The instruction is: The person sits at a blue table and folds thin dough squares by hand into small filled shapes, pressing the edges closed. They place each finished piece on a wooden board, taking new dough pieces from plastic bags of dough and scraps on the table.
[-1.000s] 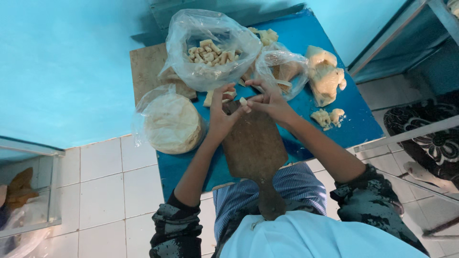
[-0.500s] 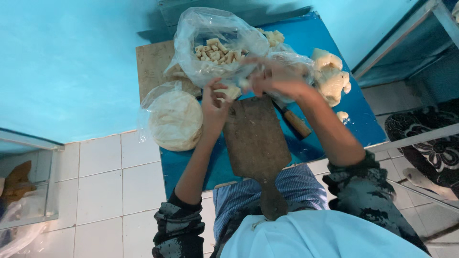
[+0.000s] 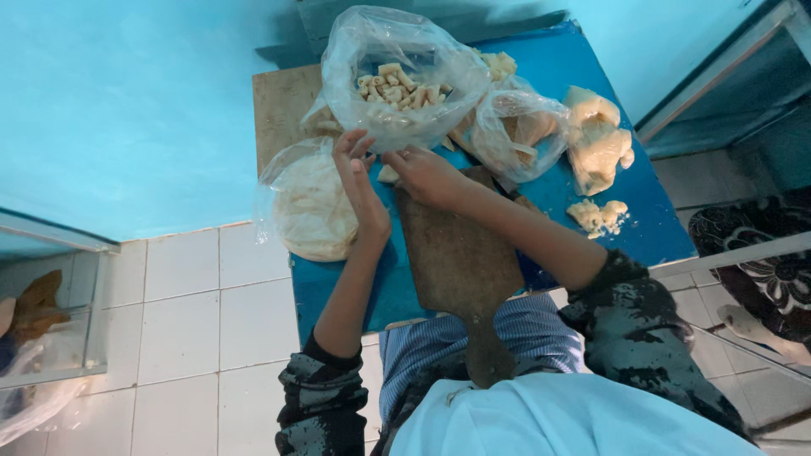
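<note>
While both hands (image 3: 397,177) rest open, empty | clear bag (image 3: 397,76) of pale pieces above

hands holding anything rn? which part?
Cannot tell for sure. Left hand and right hand meet at the lower edge of the clear bag; the grip is hidden.

Cutting board (image 3: 460,262) on table (image 3: 650,228); bags (image 3: 397,76) behind, probably touching.
</note>
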`<state>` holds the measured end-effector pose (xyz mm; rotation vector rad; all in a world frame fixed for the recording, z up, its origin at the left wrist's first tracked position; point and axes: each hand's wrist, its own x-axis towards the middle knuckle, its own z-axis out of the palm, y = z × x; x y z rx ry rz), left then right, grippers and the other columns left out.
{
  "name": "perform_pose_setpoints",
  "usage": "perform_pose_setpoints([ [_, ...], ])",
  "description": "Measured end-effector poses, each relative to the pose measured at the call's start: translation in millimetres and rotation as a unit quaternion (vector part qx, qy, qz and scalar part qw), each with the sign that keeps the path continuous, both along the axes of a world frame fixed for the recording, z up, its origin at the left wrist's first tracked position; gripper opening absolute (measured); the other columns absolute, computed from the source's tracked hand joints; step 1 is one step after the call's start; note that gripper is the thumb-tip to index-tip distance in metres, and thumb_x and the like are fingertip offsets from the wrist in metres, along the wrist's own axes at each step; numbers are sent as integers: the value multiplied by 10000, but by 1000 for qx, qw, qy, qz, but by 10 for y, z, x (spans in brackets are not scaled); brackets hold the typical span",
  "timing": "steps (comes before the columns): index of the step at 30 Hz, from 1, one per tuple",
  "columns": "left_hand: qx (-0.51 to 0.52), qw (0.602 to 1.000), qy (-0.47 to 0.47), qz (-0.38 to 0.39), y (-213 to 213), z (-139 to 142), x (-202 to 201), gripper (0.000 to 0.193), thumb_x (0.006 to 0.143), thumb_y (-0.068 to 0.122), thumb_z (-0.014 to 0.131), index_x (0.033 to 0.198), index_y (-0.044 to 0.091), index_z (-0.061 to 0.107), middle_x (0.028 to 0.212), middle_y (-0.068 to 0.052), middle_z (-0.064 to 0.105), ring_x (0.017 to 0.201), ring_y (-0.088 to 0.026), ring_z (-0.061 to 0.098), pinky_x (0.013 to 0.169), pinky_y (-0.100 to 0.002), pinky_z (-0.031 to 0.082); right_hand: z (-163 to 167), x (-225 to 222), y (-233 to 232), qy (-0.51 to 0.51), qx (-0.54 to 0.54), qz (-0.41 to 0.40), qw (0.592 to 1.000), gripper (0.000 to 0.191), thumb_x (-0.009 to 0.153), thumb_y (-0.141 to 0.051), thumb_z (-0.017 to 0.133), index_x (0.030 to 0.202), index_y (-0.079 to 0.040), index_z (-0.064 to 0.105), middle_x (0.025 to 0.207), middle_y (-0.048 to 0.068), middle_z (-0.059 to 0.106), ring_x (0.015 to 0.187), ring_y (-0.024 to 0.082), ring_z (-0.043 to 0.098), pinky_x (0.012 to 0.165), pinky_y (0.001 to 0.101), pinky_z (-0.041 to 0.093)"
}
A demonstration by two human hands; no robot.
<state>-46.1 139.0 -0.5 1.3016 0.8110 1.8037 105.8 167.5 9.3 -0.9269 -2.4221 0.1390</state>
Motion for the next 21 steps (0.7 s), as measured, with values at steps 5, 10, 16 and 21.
perform_pose_setpoints([
  [5, -2, 1000, 6, 12, -11, 29, 28, 722, 1073, 632, 408, 1477, 35, 439, 1454, -121, 518, 1299, -248, 554, 1093, -398, 435, -67, 51, 126, 11, -3, -8, 1000, 450, 844, -91, 688, 1251, -69, 498, 1014, 222, 665, 945, 451, 664, 742, 540, 533],
  [10, -22, 999, 19, 27, -25, 5, 23, 547, 1103, 509, 389, 1389, 61, 520, 1356, -75, 563, 1195, -192, 578, 1009, -353, 445, -101, 114, 113, 123, -25, -37, 991, 318, 914, -42, 706, 1178, -76, 533, 952, 159, 710, 872, 377, 737, 719, 459, 575],
  [16, -64, 998, 23, -18, 39, -167, 66, 297, 1132, 287, 465, 1104, 57, 652, 1006, -19, 676, 930, -126, 623, 808, -284, 486, -111, 297, 27, 289, -104, -85, 948, 312, 905, -9, 775, 1139, -53, 572, 997, 94, 749, 952, 201, 789, 782, 313, 638],
  [21, -197, 970, 133, -51, 67, -280, 136, 258, 1069, 296, 538, 1109, 50, 604, 917, -72, 697, 792, -167, 686, 703, -316, 551, 58, 389, -283, 365, -105, -153, 912, 358, 891, 4, 813, 1163, -24, 582, 1015, 77, 765, 972, 155, 761, 803, 283, 643],
])
